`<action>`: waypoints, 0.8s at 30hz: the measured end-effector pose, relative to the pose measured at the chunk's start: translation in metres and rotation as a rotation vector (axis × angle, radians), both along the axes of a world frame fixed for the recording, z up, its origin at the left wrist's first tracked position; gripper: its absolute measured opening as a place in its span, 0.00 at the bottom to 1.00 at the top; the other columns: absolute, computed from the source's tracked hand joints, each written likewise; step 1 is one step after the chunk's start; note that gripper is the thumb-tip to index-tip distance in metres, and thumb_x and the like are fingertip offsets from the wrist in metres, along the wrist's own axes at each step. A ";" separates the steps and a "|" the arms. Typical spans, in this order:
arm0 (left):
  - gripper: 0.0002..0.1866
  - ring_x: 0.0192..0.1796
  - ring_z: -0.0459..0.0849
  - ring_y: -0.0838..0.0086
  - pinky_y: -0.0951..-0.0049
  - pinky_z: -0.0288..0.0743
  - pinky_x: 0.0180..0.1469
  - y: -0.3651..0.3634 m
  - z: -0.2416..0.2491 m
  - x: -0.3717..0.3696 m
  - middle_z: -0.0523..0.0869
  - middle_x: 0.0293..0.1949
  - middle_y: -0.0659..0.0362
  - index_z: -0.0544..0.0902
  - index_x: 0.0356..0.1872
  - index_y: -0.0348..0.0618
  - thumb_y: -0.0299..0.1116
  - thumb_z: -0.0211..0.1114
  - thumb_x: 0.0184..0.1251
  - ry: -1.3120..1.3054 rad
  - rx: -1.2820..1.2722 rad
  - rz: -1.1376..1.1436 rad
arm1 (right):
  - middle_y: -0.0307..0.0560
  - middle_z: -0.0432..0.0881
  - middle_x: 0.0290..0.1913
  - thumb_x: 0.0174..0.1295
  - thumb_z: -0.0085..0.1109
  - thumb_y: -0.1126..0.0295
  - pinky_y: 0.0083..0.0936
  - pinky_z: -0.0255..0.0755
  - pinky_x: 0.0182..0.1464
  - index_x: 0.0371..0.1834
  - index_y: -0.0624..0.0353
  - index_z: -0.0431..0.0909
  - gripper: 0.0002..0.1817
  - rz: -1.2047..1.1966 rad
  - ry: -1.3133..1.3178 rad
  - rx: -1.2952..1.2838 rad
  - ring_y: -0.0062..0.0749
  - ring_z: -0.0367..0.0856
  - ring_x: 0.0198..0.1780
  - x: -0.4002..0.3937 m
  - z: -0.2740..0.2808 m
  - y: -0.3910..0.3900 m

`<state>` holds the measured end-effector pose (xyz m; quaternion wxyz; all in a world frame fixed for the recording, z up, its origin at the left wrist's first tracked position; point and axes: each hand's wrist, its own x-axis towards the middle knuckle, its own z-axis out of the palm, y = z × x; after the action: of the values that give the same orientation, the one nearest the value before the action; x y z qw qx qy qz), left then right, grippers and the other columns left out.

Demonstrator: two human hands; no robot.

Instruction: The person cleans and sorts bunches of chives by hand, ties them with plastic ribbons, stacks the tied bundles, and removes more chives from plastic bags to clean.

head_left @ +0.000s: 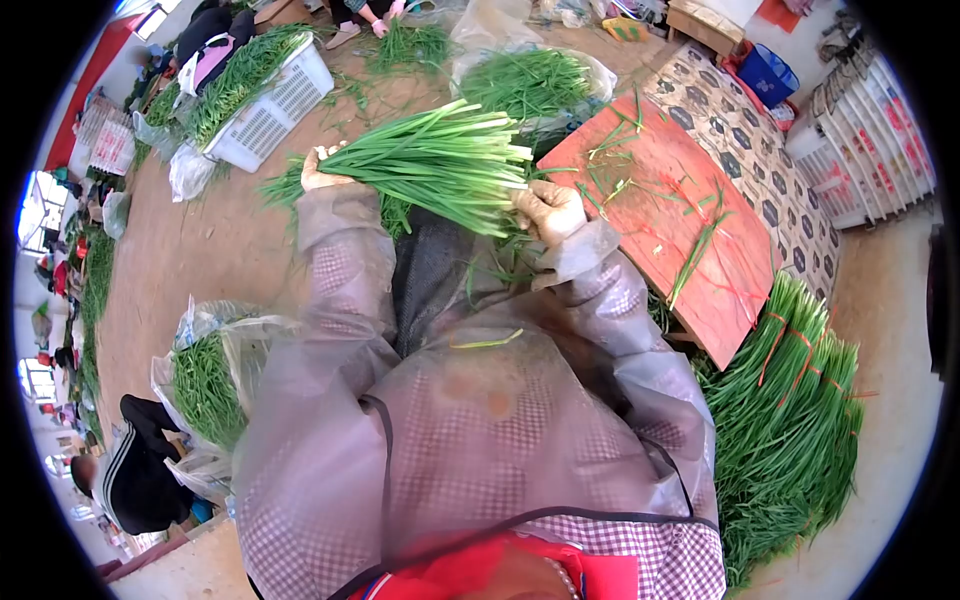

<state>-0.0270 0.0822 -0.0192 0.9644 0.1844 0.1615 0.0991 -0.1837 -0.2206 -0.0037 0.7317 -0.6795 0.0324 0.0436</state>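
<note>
A thick bunch of garlic chives (pixel 430 160) lies crosswise above my lap, pale stalk ends to the right and leaves to the left. My left hand (pixel 324 170) is closed around its leafy side. At the pale ends, my right hand (pixel 552 210) is curled with thumb and fingers pinched on some stalks; the fingertips are partly hidden. More loose leaves show beneath the bunch. Close by my right hand stands a red board (pixel 690 225) with scattered leaf scraps and red ties on it. A single yellowish leaf (pixel 487 340) rests on my translucent apron.
Tied chive bundles (pixel 785 430) are stacked at the right, below the board. A white crate (pixel 275 105) of chives stands at upper left; plastic bags of chives (pixel 525 82) sit ahead and at left. Other people work at the top and lower left. White crates (pixel 860 145) line the right wall.
</note>
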 end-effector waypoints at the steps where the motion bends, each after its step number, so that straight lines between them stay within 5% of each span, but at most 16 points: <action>1: 0.15 0.27 0.71 0.65 0.59 0.72 0.39 0.006 -0.004 0.003 0.73 0.19 0.61 0.70 0.20 0.48 0.38 0.45 0.68 0.000 0.002 0.008 | 0.34 0.76 0.21 0.62 0.58 0.65 0.16 0.59 0.23 0.31 0.61 0.82 0.10 -0.026 0.007 0.034 0.16 0.67 0.21 0.001 0.000 -0.002; 3: 0.15 0.27 0.72 0.66 0.60 0.73 0.40 0.017 -0.016 0.011 0.73 0.20 0.61 0.70 0.21 0.48 0.38 0.45 0.69 -0.096 0.011 0.033 | 0.36 0.74 0.16 0.64 0.56 0.62 0.16 0.55 0.17 0.24 0.59 0.81 0.15 -0.145 0.017 0.049 0.15 0.64 0.15 0.002 -0.018 -0.022; 6: 0.16 0.32 0.71 0.63 0.59 0.70 0.43 0.013 0.000 0.008 0.71 0.18 0.58 0.67 0.18 0.46 0.36 0.44 0.67 0.009 -0.004 0.119 | 0.40 0.78 0.16 0.65 0.55 0.53 0.17 0.57 0.14 0.24 0.59 0.82 0.20 0.136 0.266 -0.011 0.17 0.67 0.13 -0.007 -0.037 -0.039; 7: 0.15 0.32 0.71 0.63 0.59 0.70 0.43 0.011 0.004 0.009 0.71 0.19 0.58 0.67 0.18 0.46 0.36 0.44 0.67 0.020 -0.011 0.120 | 0.45 0.82 0.22 0.63 0.56 0.52 0.23 0.70 0.24 0.27 0.61 0.83 0.21 0.281 0.254 -0.028 0.26 0.77 0.21 -0.013 -0.038 -0.031; 9: 0.16 0.32 0.72 0.63 0.59 0.70 0.43 -0.001 0.014 0.003 0.71 0.19 0.59 0.67 0.18 0.47 0.36 0.44 0.67 0.003 -0.004 0.083 | 0.57 0.82 0.44 0.58 0.62 0.50 0.34 0.73 0.51 0.47 0.66 0.79 0.27 0.485 -0.177 -0.449 0.39 0.80 0.47 -0.016 -0.032 -0.010; 11: 0.16 0.32 0.72 0.64 0.58 0.70 0.43 -0.011 0.018 -0.002 0.71 0.19 0.59 0.67 0.19 0.47 0.37 0.45 0.68 -0.017 0.005 0.048 | 0.59 0.64 0.66 0.54 0.66 0.52 0.39 0.52 0.70 0.67 0.65 0.61 0.42 0.400 -0.387 -0.548 0.42 0.59 0.69 -0.016 -0.032 0.020; 13: 0.14 0.31 0.72 0.67 0.59 0.72 0.44 -0.017 0.019 -0.006 0.71 0.20 0.61 0.69 0.21 0.47 0.38 0.47 0.68 -0.143 0.032 -0.009 | 0.54 0.50 0.73 0.53 0.68 0.54 0.38 0.43 0.72 0.73 0.61 0.45 0.51 0.446 -0.495 -0.050 0.39 0.47 0.74 0.003 -0.031 0.040; 14: 0.12 0.31 0.72 0.69 0.59 0.72 0.48 -0.021 0.027 -0.011 0.70 0.20 0.63 0.71 0.24 0.47 0.37 0.50 0.68 -0.126 0.006 -0.008 | 0.50 0.51 0.73 0.54 0.67 0.56 0.39 0.45 0.72 0.73 0.59 0.43 0.50 0.463 -0.274 0.233 0.43 0.47 0.74 0.013 -0.073 0.046; 15: 0.12 0.31 0.72 0.69 0.59 0.72 0.48 -0.021 0.031 -0.018 0.70 0.20 0.63 0.71 0.24 0.47 0.37 0.50 0.68 -0.127 0.007 -0.013 | 0.49 0.53 0.72 0.57 0.64 0.57 0.43 0.46 0.71 0.73 0.56 0.45 0.46 0.355 -0.324 0.416 0.47 0.49 0.73 0.031 -0.088 0.067; 16: 0.11 0.30 0.72 0.70 0.60 0.72 0.50 -0.021 0.034 -0.026 0.70 0.21 0.63 0.72 0.25 0.47 0.36 0.50 0.68 -0.273 -0.001 -0.098 | 0.48 0.53 0.72 0.58 0.63 0.55 0.44 0.47 0.70 0.72 0.55 0.47 0.44 0.256 -0.106 0.653 0.48 0.50 0.73 0.028 -0.104 0.060; 17: 0.10 0.30 0.72 0.70 0.61 0.72 0.52 -0.021 0.035 -0.031 0.71 0.21 0.63 0.72 0.26 0.47 0.34 0.51 0.68 -0.419 -0.011 -0.182 | 0.48 0.54 0.72 0.59 0.61 0.52 0.45 0.48 0.70 0.71 0.53 0.50 0.42 0.153 0.118 0.882 0.49 0.52 0.72 0.015 -0.062 0.058; 18: 0.09 0.39 0.76 0.60 0.51 0.69 0.55 -0.017 0.028 -0.032 0.73 0.23 0.60 0.75 0.29 0.43 0.34 0.53 0.68 -0.557 -0.017 -0.247 | 0.47 0.55 0.72 0.60 0.57 0.45 0.48 0.49 0.69 0.70 0.52 0.53 0.40 0.088 0.191 0.938 0.49 0.54 0.71 0.019 -0.049 0.058; 21: 0.10 0.47 0.75 0.63 0.53 0.62 0.63 -0.037 0.055 -0.077 0.76 0.30 0.60 0.74 0.29 0.44 0.36 0.54 0.69 -0.692 0.309 -0.266 | 0.47 0.57 0.71 0.56 0.56 0.38 0.48 0.49 0.70 0.70 0.52 0.54 0.44 0.147 0.111 1.169 0.48 0.55 0.71 0.019 -0.053 0.041; 24: 0.03 0.62 0.68 0.57 0.50 0.51 0.69 -0.010 0.045 -0.093 0.77 0.46 0.56 0.78 0.37 0.46 0.32 0.61 0.65 -0.971 0.630 -0.632 | 0.50 0.64 0.67 0.52 0.60 0.38 0.50 0.57 0.66 0.68 0.54 0.58 0.46 0.135 -0.014 1.185 0.48 0.62 0.67 0.011 -0.035 0.032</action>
<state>-0.1197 0.0721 0.0258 0.8101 0.4306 -0.3908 -0.0746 -0.1730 -0.1884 -0.0383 0.9820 -0.1561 -0.0454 0.0963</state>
